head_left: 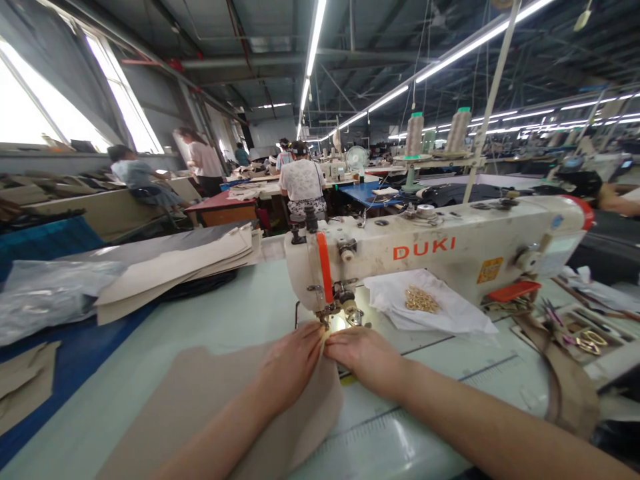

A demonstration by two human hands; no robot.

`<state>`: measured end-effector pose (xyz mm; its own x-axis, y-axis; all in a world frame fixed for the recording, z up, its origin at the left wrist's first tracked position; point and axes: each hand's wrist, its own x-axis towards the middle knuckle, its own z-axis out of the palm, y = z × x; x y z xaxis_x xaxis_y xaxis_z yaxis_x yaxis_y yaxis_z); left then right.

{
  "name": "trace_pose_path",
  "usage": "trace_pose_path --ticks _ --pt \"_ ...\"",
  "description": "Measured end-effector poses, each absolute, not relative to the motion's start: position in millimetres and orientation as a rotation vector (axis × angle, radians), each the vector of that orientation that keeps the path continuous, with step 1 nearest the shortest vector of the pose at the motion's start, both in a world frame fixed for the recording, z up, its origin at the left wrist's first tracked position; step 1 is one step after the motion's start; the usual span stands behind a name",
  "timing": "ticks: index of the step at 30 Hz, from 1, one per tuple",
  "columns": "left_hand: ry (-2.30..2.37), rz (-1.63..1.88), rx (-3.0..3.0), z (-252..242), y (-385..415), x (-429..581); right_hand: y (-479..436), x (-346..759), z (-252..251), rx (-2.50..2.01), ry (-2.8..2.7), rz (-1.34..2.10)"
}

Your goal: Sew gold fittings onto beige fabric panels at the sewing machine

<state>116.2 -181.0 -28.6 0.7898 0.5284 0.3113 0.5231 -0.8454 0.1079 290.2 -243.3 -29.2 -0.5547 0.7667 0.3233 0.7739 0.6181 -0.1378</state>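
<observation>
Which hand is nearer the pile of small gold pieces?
Right. The right hand lies left of the gold pieces and closer to the camera; the left hand sits farther left, over the beige panel.

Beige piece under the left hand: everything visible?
The beige piece is a thin, plain sheet, fabric or leather-like; I can't tell which. It spreads mostly flat over the pale green table in front of the sewing machine, rounded at its right corner. The left hand lies over it, the right hand at its machine-side edge.

From that person's head, a camera is peering forward and down, close to the sewing machine (435, 240) and tabletop (225, 307).
</observation>
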Motion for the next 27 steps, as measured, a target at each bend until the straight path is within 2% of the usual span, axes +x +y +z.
trace_pose_path --ticks 27 --pt "0.928 0.611 2.856 -31.1 -179.4 120.5 -241.6 289.4 -30.0 -1.216 -2.464 -0.031"
